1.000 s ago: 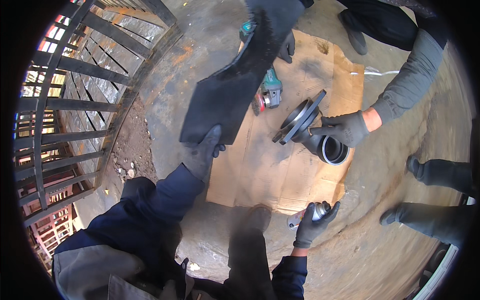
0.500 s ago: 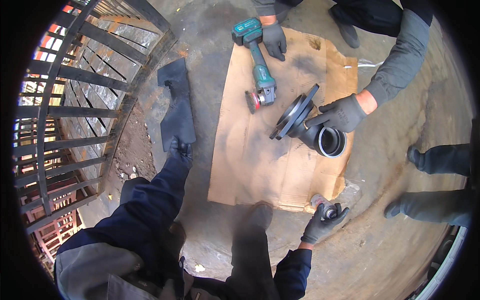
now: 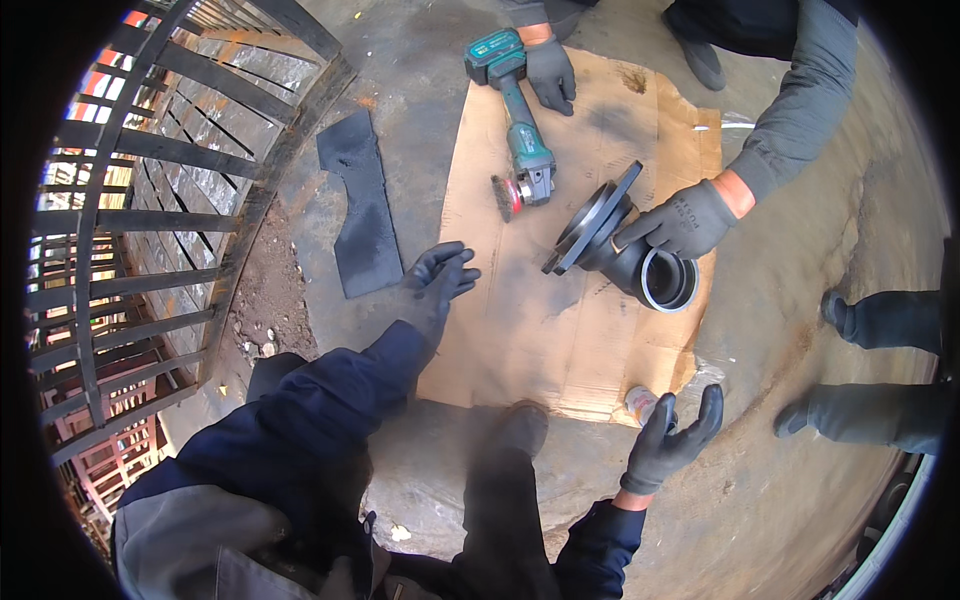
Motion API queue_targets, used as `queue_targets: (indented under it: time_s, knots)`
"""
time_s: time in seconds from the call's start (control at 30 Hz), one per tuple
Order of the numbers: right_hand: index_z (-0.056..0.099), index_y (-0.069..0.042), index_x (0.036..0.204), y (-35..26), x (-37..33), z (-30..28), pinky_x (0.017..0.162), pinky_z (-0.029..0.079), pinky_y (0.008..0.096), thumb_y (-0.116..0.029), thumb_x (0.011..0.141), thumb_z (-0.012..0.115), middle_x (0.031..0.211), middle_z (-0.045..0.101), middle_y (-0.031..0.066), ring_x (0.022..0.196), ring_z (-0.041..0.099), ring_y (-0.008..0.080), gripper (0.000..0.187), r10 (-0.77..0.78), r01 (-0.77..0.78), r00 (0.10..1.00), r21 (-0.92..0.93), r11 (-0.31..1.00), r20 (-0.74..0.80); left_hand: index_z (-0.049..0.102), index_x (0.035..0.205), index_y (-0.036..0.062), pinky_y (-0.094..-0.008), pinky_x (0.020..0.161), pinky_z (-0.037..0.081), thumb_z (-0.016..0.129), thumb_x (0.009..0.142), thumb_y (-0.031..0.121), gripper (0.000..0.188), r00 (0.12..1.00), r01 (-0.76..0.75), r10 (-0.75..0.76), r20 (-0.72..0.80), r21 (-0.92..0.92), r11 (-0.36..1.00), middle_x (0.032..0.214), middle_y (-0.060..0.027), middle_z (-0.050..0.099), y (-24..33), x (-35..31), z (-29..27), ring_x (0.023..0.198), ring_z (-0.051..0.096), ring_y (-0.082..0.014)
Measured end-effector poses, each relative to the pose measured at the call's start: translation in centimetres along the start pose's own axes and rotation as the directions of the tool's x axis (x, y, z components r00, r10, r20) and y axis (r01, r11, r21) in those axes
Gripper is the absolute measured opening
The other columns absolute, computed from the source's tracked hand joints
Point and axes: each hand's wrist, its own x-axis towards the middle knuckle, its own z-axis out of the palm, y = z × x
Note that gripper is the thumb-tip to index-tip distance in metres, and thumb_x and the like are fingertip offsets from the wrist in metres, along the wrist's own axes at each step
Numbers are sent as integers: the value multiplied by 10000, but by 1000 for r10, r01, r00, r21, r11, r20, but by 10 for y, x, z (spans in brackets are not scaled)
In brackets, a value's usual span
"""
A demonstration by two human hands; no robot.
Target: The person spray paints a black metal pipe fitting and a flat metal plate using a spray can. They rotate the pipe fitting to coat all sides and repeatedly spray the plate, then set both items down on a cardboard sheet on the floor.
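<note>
Head: black sheet (image 3: 368,230) on floor (image 3: 800,250) between bars (image 3: 180,221) and cardboard (image 3: 540,345).

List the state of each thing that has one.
Cardboard: spread out, smudged
Can: partly hidden, contents unseen
Left hand: open, empty
Right hand: open, beside can
Grinder: lying down, battery fitted
Pipe fitting: on cardboard, co-worker's hand against it
Black sheet: lying flat
</note>
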Motion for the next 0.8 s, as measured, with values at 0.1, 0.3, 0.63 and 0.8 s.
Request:
queue_targets:
  time_s: [0.1,0.3,0.63,0.8]
  knots:
    - [599,-58,1501,-15,48,36,1201,414,590,-247,960,829,1562,574,248,1469,523,466,618,-118,122,990,-46,991,84,607,1460,13,-403,1091,590,661,1139,234,393,965,-94,96,244,-20,995,1423,-132,697,7,23,50,1246,723,-242]
    - [678,-106,1420,-10,84,86,1173,413,613,-321,965,823,1578,571,214,1490,492,470,524,-222,245,945,-68,967,239,625,1467,57,-384,1124,538,640,1149,328,418,939,-55,33,343,54,997,1458,-86,670,15,56,107,1324,662,-210]
    - [647,5,1468,5,94,117,1107,528,457,-275,1080,730,1560,594,227,1377,619,394,486,160,-180,984,413,893,83,617,1442,20,-353,1132,490,305,1197,587,692,784,-133,-93,613,313,940,1356,-106,673,43,79,144,1195,653,-194]
    - [591,35,1522,23,129,143,1073,546,370,-234,1118,672,1435,704,167,1298,668,250,492,268,-474,875,601,644,403,623,1427,24,-378,1116,500,286,1181,639,744,751,46,-261,606,346,937,1328,-113,697,48,84,158,1170,649,-191]
